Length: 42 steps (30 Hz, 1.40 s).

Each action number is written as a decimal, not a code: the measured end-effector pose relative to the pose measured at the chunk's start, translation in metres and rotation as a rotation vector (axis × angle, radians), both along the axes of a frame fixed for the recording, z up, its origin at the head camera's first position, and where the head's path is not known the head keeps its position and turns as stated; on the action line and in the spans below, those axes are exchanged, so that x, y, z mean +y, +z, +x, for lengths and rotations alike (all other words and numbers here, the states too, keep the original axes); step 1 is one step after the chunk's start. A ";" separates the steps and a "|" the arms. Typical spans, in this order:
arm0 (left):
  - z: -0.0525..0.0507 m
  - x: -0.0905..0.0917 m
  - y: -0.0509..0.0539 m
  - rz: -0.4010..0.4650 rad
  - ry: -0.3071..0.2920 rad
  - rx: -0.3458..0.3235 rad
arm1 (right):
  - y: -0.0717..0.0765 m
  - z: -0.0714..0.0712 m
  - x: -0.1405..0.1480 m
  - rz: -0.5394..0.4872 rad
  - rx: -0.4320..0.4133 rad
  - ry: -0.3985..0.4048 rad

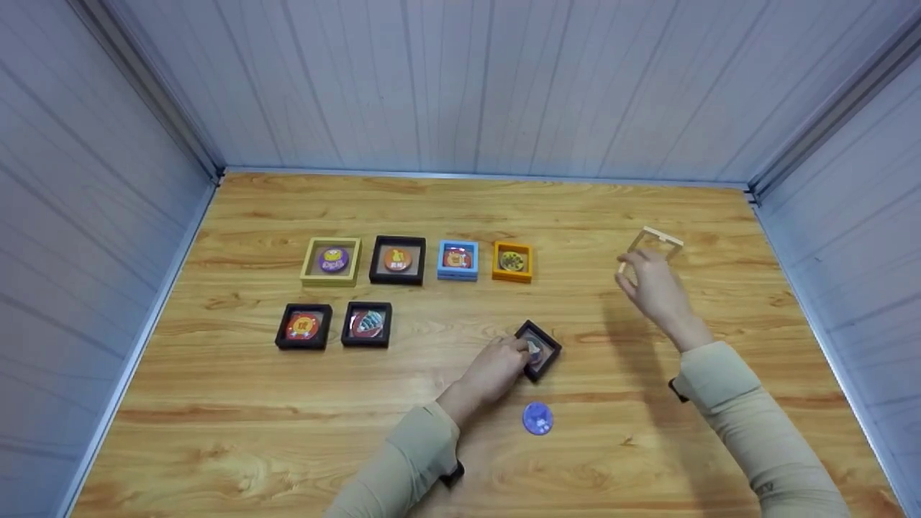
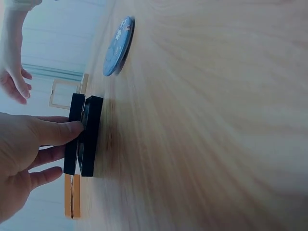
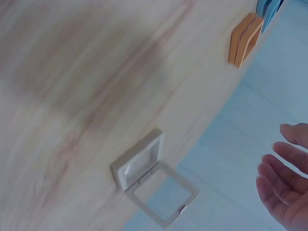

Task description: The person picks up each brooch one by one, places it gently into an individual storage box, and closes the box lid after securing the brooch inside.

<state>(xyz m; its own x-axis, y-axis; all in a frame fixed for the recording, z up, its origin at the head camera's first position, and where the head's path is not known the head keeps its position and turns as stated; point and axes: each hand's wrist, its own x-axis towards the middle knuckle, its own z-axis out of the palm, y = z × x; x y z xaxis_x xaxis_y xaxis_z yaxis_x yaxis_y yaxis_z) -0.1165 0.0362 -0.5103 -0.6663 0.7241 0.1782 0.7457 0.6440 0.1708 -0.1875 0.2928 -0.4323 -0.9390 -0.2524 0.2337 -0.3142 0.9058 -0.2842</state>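
Observation:
My left hand (image 1: 496, 368) pinches a small black display frame (image 1: 550, 352), thumb on its near edge and fingers behind. A round badge shows inside, partly covered by the fingers. In the left wrist view the black frame (image 2: 90, 137) stands on the table with a narrow gap between its two halves. A round purple-blue badge (image 1: 538, 418) lies near it, close to my left wrist. My right hand (image 3: 288, 180) hovers with relaxed fingers and nothing in them. Apart from that hand, a cream display frame (image 3: 139, 161) sits on the table with its lid (image 3: 185, 180) raised.
At the back stand a yellow frame (image 1: 306, 262), a black frame (image 1: 373, 260), a blue frame (image 1: 458, 275) and an orange frame (image 1: 512, 278), each with a badge. Two more black frames (image 1: 303, 345) (image 1: 366, 342) lie front left. White panel walls (image 1: 446, 86) enclose the wooden table (image 1: 288, 432).

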 end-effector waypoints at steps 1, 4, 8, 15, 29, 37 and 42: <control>0.000 0.000 0.000 -0.002 0.001 0.004 | 0.002 -0.004 0.003 0.005 0.008 -0.012; 0.000 0.000 -0.001 -0.009 0.000 0.013 | 0.006 -0.014 0.013 0.013 0.005 -0.058; 0.000 -0.002 -0.001 -0.008 -0.005 0.022 | 0.009 -0.025 0.025 0.013 -0.053 -0.136; 0.000 -0.005 -0.001 0.007 -0.013 0.015 | 0.006 -0.038 0.046 0.014 -0.127 -0.218; 0.001 -0.014 -0.001 0.008 0.005 0.001 | -0.008 -0.053 0.076 0.096 -0.292 -0.232; 0.003 -0.020 -0.003 0.030 0.054 0.000 | -0.019 -0.054 0.083 0.069 -0.343 -0.217; 0.005 -0.025 -0.003 0.047 0.077 -0.015 | -0.023 -0.052 0.082 0.019 -0.313 -0.227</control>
